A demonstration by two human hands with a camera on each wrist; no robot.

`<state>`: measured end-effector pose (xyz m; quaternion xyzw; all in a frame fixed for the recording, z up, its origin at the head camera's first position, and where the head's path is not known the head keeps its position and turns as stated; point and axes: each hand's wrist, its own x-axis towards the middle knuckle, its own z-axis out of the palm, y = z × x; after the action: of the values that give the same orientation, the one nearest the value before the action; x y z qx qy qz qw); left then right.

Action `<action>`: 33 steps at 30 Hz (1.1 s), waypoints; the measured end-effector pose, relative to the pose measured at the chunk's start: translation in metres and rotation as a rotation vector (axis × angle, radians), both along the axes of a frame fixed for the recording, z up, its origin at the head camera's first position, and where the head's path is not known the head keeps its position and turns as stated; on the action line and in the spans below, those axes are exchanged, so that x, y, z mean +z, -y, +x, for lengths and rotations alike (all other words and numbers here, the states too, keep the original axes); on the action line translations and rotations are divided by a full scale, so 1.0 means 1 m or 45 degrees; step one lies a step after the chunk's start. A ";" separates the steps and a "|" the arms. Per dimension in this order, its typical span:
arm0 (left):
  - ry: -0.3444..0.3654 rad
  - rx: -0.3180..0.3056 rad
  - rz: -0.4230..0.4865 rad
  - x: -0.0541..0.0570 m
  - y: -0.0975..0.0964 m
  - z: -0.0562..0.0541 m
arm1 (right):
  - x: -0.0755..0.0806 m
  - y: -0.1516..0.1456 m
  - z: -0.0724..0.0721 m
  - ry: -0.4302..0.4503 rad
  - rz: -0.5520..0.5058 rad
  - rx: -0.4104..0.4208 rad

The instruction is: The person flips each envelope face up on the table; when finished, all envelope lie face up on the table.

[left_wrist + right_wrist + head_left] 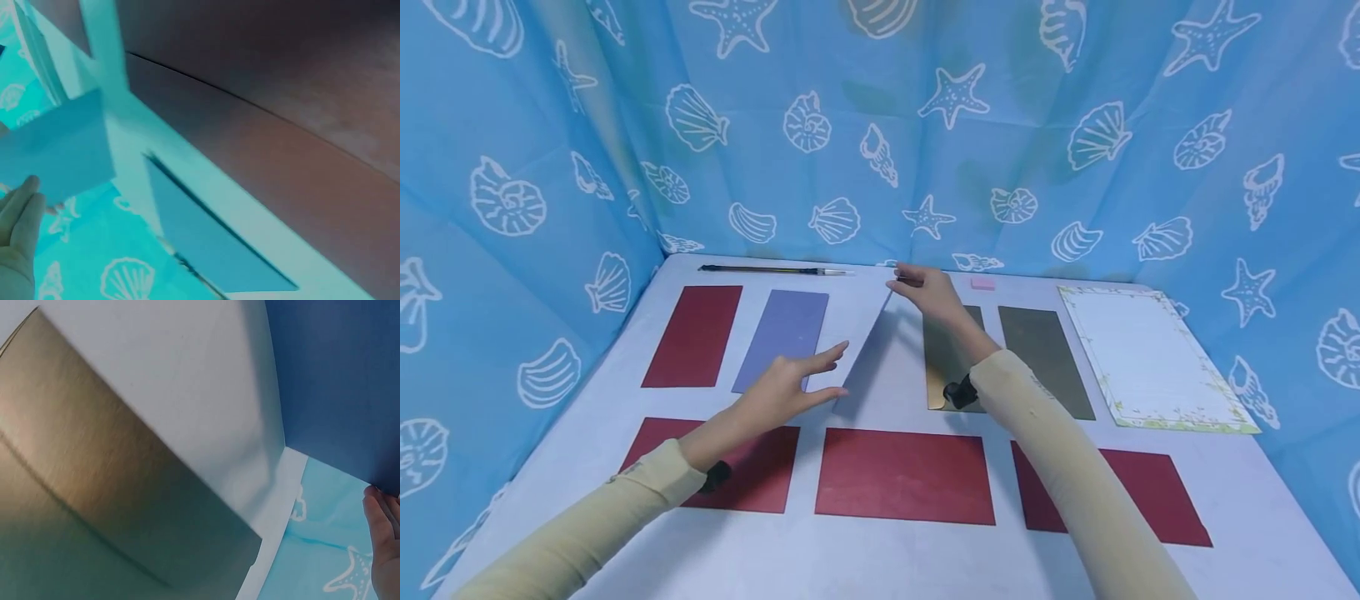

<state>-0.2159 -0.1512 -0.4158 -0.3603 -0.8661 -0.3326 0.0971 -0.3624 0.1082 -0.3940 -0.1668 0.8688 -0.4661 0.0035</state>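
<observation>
My right hand [928,292] pinches the far end of a thin, flat blue envelope [337,381], which stands tilted up off the table. My left hand [786,387] is at its near part, fingers and thumb extended and spread, fingertips against or very close to the envelope; the exact contact cannot be told. In the left wrist view, the fingers [25,215] overlap the blue face. A lavender-blue envelope [786,329] lies flat to the left of the raised one. To the right lie two gold-brown envelopes [1047,358], one partly under the right forearm.
Several red envelopes [904,477] lie flat along the front and at the back left [694,336]. A brush [760,269] lies along the back edge. A pink eraser-like block [982,284] and a white sheet with floral border [1153,358] lie right. A shell-patterned blue curtain [850,125] surrounds the table.
</observation>
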 end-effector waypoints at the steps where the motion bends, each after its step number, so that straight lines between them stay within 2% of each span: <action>1: -0.010 0.012 -0.001 0.002 -0.002 0.001 | 0.000 0.002 -0.001 -0.006 0.002 -0.009; 6: -0.017 0.059 0.007 0.009 -0.009 0.006 | -0.001 0.012 -0.003 -0.033 -0.004 -0.027; 11: 0.015 0.107 0.059 0.008 -0.008 0.006 | -0.003 0.015 -0.003 -0.038 0.012 -0.004; 18: 0.118 0.175 0.188 0.002 0.000 0.002 | -0.015 0.013 0.000 0.045 0.113 0.097; 26: 0.219 0.194 0.279 0.002 0.000 0.000 | -0.024 0.010 0.015 0.132 0.238 0.194; 33: 0.287 0.245 0.335 0.001 0.000 -0.006 | -0.029 0.007 0.022 0.079 0.320 0.283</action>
<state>-0.2218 -0.1508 -0.4147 -0.2204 -0.8510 -0.4704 0.0772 -0.3404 0.1009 -0.4231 -0.2458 0.8959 -0.3554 0.1028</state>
